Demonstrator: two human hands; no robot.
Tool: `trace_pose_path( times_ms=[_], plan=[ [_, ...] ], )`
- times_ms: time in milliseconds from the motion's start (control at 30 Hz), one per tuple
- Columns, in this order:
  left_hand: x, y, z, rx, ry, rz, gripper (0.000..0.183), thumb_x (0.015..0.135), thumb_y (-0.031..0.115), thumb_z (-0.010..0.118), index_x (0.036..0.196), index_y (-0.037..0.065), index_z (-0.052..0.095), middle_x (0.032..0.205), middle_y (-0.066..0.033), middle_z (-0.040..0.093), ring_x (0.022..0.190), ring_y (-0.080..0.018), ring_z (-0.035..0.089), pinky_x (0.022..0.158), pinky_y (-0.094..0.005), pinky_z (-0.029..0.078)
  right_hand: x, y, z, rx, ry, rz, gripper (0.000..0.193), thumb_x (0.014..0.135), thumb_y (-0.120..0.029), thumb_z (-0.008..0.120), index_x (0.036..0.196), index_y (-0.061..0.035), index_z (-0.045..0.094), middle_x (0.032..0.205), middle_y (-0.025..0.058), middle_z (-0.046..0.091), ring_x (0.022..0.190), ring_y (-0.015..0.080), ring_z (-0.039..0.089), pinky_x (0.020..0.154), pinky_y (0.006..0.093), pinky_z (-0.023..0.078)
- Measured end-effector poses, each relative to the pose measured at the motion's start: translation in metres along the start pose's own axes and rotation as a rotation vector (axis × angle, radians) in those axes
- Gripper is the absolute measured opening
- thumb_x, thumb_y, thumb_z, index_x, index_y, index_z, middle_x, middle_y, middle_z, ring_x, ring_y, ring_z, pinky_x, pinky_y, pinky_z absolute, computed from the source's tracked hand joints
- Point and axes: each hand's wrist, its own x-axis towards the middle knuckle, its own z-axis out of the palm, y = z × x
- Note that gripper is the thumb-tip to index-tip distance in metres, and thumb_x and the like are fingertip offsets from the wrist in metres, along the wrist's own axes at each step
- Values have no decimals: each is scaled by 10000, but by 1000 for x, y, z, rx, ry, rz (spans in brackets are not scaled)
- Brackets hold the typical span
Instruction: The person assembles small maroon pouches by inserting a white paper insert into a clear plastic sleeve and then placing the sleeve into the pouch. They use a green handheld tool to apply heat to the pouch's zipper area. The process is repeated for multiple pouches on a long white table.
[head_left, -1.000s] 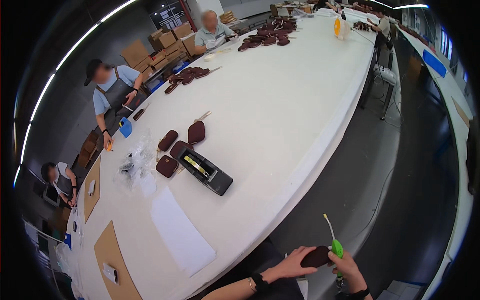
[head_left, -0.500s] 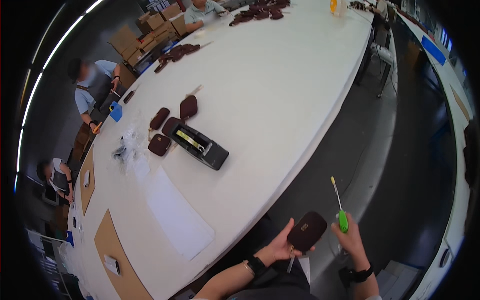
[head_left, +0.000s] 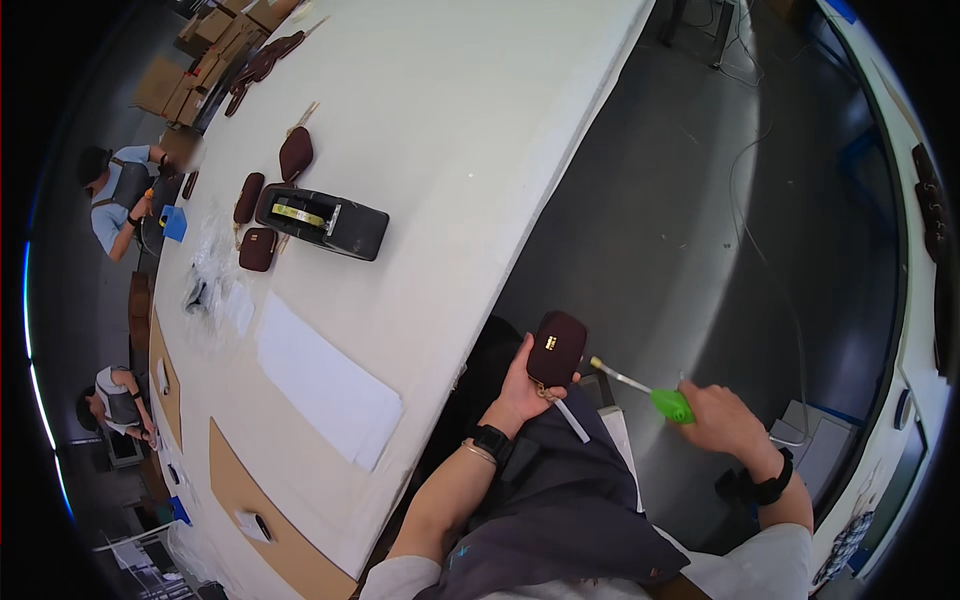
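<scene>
My left hand (head_left: 520, 390) grips a small dark-brown pouch (head_left: 557, 347) by its lower part, over my lap. The pouch has a small gold emblem on its face, and a pale strip hangs from its lower edge. In my right hand (head_left: 722, 420) is a green-handled tool (head_left: 670, 405) with a thin metal shaft. Its yellowish tip points left at the pouch, with a small gap between them. I cannot make out the tool's exact kind.
On the white table (head_left: 440, 180) stand a black tape dispenser (head_left: 350, 228), several brown pouches (head_left: 257, 250), clear plastic wrap (head_left: 215, 270) and white paper sheets (head_left: 325, 385). Tan cardboard (head_left: 265, 510) lies nearer. Two co-workers (head_left: 125, 195) are along the far left side.
My right hand has turned the tool from pointing up to pointing left, bringing its tip nearer the pouch. The view has swung right; the pouch now sits more upright.
</scene>
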Motion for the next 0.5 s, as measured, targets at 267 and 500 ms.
trace_pose_path(
  times_ms=[267, 500],
  plan=[
    [-20, -2, 21, -45, -27, 34, 582, 926, 582, 381, 1222, 105, 535, 1048, -118, 633, 815, -300, 643, 443, -270, 446, 20, -8, -12, 92, 150, -44, 316, 786, -215, 642, 946, 19, 503, 747, 238, 602, 792, 437, 587, 681, 472, 461],
    [-138, 18, 70, 226, -325, 19, 566, 950, 542, 373, 1224, 65, 502, 1014, -152, 639, 714, -214, 616, 428, -262, 423, 83, -85, -87, 223, 487, -237, 436, 811, -214, 641, 1124, 10, 437, 748, 215, 539, 637, 317, 502, 619, 389, 427]
  ],
)
